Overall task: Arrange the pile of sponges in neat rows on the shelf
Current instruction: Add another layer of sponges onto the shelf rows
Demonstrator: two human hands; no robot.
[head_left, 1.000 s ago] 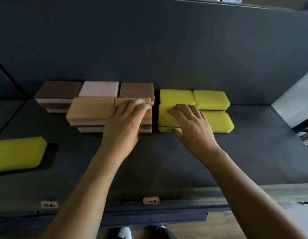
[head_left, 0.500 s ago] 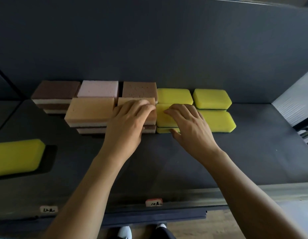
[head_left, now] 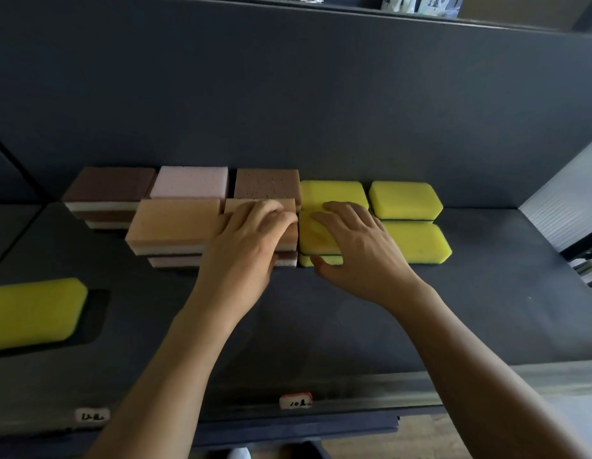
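Now, on the shelf [head_left: 321, 326], the front yellow stack [head_left: 317, 236] has closed against the tan stack [head_left: 236, 205], leaving a gap to the right-hand yellow sponges [head_left: 417, 243]; the left hand [head_left: 244, 253] curls its grip over the tan stack, the right hand [head_left: 357, 250] clasps the front yellow stack, thumb at its front.

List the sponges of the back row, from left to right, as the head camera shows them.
dark brown sponge → pink sponge → speckled brown sponge → first yellow sponge → second yellow sponge
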